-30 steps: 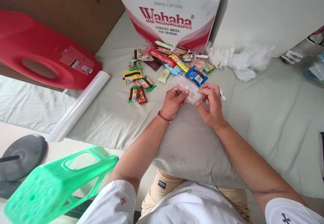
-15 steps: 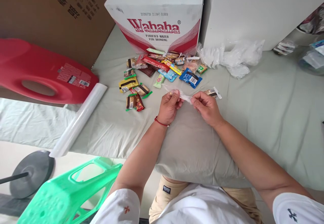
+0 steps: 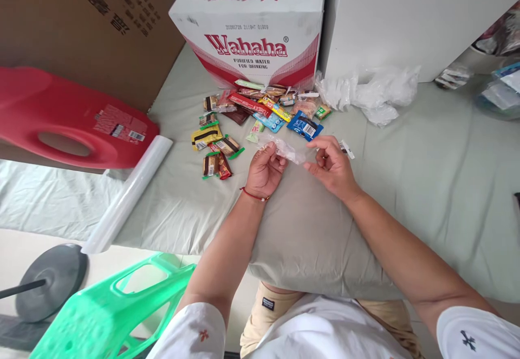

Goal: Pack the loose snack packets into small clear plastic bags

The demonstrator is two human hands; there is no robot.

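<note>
A small clear plastic bag [image 3: 290, 150] is pinched in my left hand [image 3: 266, 169], between thumb and fingers. My right hand [image 3: 333, 167] is beside the bag's right end, thumb and index finger apart, with nothing visible between them. Beyond my hands lies a pile of wrapped snacks, among them a blue packet [image 3: 304, 125], a red bar [image 3: 249, 104] and a yellow packet [image 3: 274, 109]. Several biscuit packs [image 3: 228, 145] lie to the left of my left hand. Partly hidden behind my right hand is another snack pack [image 3: 346, 149].
Crumpled clear plastic bags [image 3: 377, 96] lie at the back right, before white boxes. A Wahaha carton [image 3: 252, 39] stands behind the snacks. At left are a red jug [image 3: 73, 121], a plastic film roll [image 3: 128, 194] and a green plastic stool [image 3: 109, 315].
My right thumb and index finger have parted from the bag's end. My left hand has shifted slightly left, still holding the bag, which is now more spread out.
</note>
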